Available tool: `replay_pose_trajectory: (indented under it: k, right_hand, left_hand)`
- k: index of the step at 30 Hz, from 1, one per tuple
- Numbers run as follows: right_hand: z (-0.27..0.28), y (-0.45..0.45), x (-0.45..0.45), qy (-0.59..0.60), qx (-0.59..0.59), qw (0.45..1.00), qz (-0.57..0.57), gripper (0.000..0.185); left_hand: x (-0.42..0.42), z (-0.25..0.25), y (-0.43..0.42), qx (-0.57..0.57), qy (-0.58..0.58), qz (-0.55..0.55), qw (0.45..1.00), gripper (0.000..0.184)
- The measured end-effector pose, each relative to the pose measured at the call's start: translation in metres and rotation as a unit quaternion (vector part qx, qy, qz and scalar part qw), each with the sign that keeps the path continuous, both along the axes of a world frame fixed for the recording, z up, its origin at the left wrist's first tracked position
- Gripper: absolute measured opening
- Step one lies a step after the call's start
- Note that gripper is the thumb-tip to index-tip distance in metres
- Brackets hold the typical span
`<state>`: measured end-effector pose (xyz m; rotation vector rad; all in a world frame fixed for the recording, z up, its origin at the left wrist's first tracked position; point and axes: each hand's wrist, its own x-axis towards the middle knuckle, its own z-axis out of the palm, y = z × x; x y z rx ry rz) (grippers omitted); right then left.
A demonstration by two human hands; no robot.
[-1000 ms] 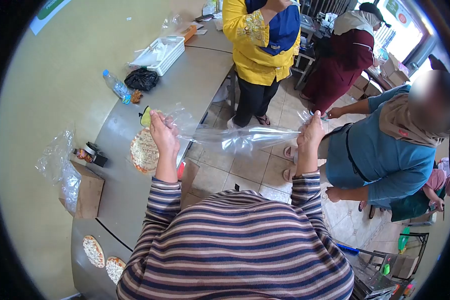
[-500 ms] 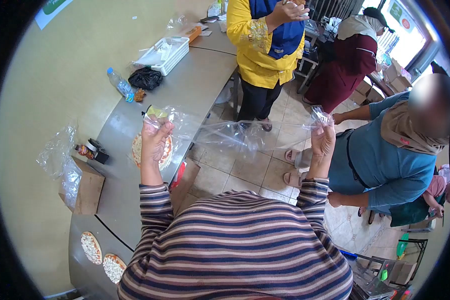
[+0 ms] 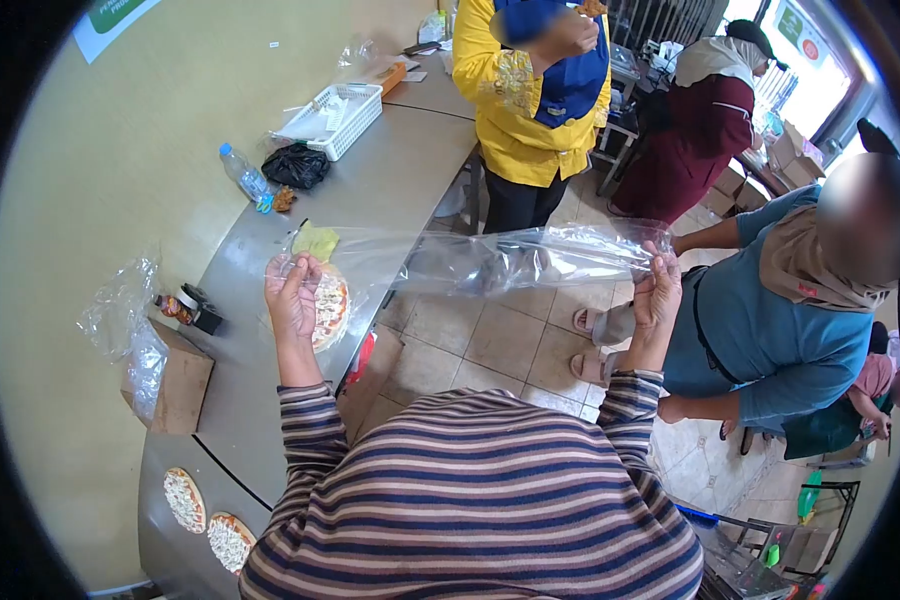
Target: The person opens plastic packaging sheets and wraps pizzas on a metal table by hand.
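A clear plastic sheet point(image 3: 510, 262) is stretched across in front of me, held up at both ends; whether it is a bag I cannot tell. My left hand point(image 3: 294, 300) pinches its left end, above the metal table. At the other end my right hand point(image 3: 658, 292) grips the plastic, over the floor. Just behind my left hand, a topped pizza point(image 3: 330, 306) lies on the table, partly hidden by the hand and the plastic. A yellow-green piece point(image 3: 316, 241) shows beyond that hand.
Two pizzas point(image 3: 184, 500) lie at the near table end, by a cardboard box point(image 3: 182, 385) holding plastic. Along the table point(image 3: 390, 165) are a water bottle point(image 3: 244, 177), a black bag point(image 3: 295, 166) and a white basket point(image 3: 342, 122). A person in blue point(image 3: 740, 320) stands close on the right.
My hands have moved farther apart, and the crumpled plastic between them is now pulled wide and smoother. The person in yellow has shifted their raised hand.
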<state>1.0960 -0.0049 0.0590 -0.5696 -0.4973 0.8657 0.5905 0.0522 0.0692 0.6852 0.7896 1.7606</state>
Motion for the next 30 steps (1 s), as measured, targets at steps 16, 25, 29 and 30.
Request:
replay_pose_trajectory:
  k: [16,25,29,30]
  right_hand:
    - [-0.017,0.014,0.011,0.046,-0.041,0.997,-0.039,0.032]
    - [-0.016,0.001,0.007,-0.079,-0.112,0.986,0.090,0.036]
    - [-0.017,-0.004,0.002,-0.080,-0.123,0.982,0.120,0.035]
    - [-0.017,-0.005,0.001,-0.077,-0.130,0.980,0.129,0.034]
  left_hand:
    - [-0.033,0.005,-0.012,-0.033,0.028,0.112,0.993,0.049]
    - [-0.052,0.006,-0.027,-0.038,0.005,0.006,0.999,0.044]
    - [-0.064,-0.006,-0.029,-0.048,0.102,0.047,0.992,0.029]
    - [-0.067,-0.006,-0.029,-0.049,0.116,0.061,0.990,0.027]
